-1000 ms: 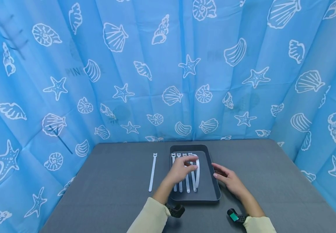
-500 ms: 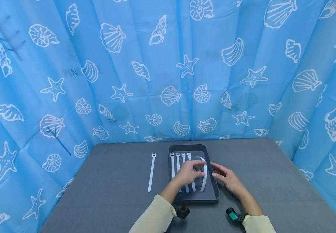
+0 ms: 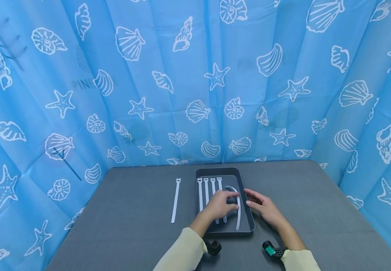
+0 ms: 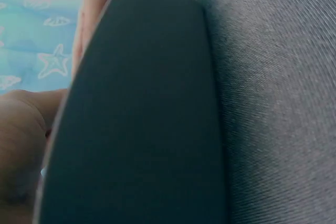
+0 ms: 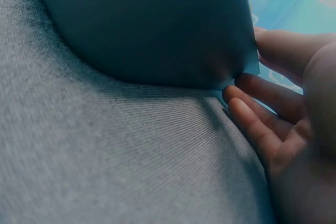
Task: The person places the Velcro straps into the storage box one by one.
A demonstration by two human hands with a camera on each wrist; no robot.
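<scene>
My left hand (image 3: 218,205) is over the dark grey tray (image 3: 243,233), pinching a white cable strap (image 3: 238,218) that bows toward the tray's right side. Left of it in the tray lie several more white cable straps (image 3: 213,185) side by side, lengthwise, partly covered by this hand. My right hand (image 3: 264,209) is at the tray's right wall, fingertips right at the rim. In the right wrist view its fingers (image 5: 262,129) lie extended beside the tray wall (image 5: 147,30). The tray's outer wall (image 4: 136,103) hides most of the left hand's work in the left wrist view.
One more white cable strap (image 3: 176,201) lies on the grey tabletop (image 3: 131,210), left of the tray. Black wrist cameras (image 3: 213,248) sit on both wrists. A blue curtain (image 3: 168,90) with white shell prints hangs behind the table and along its sides.
My left hand has carried the pinched cable strap rightward, from beside the row of straps to the tray's right part, and lowered it. The right hand has stayed at the tray's right side.
</scene>
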